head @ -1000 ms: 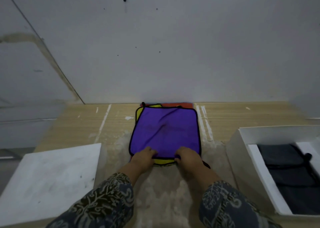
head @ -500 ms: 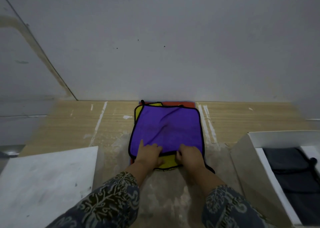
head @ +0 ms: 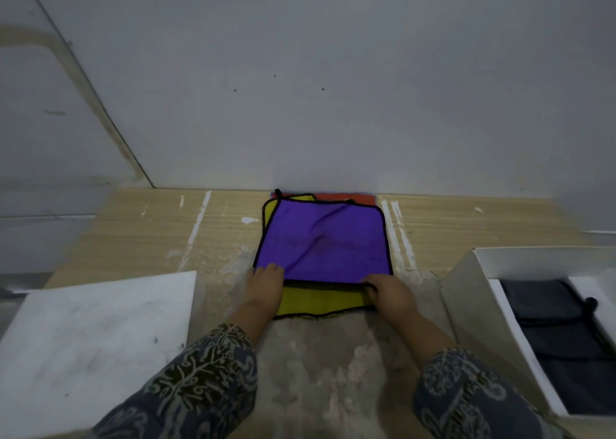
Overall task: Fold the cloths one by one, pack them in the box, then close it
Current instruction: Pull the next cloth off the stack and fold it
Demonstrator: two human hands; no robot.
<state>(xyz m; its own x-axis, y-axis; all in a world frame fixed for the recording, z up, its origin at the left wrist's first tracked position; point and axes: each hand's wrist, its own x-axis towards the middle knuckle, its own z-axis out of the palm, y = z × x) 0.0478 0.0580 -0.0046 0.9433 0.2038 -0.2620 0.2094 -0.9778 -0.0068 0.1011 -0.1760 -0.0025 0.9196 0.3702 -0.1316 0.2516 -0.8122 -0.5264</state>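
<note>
A purple cloth (head: 323,238) with black trim lies on top of a stack at the table's middle, against the wall. Under it a yellow cloth (head: 320,302) shows along the near side, and an orange-red cloth (head: 346,198) peeks out at the far edge. My left hand (head: 265,280) pinches the purple cloth's near left corner. My right hand (head: 388,290) pinches its near right corner, and the near edge is lifted slightly off the yellow cloth. A white box (head: 466,292) stands open at the right with a dark folded cloth (head: 560,335) inside.
A flat white lid or board (head: 90,345) lies at the near left on the wooden table (head: 140,232). The grey wall rises right behind the stack. Patterned sleeves cover both of my forearms at the bottom.
Both hands have spread apart from the middle of the purple cloth's near edge to its two near corners. The edge has drawn back, so more of the yellow cloth shows.
</note>
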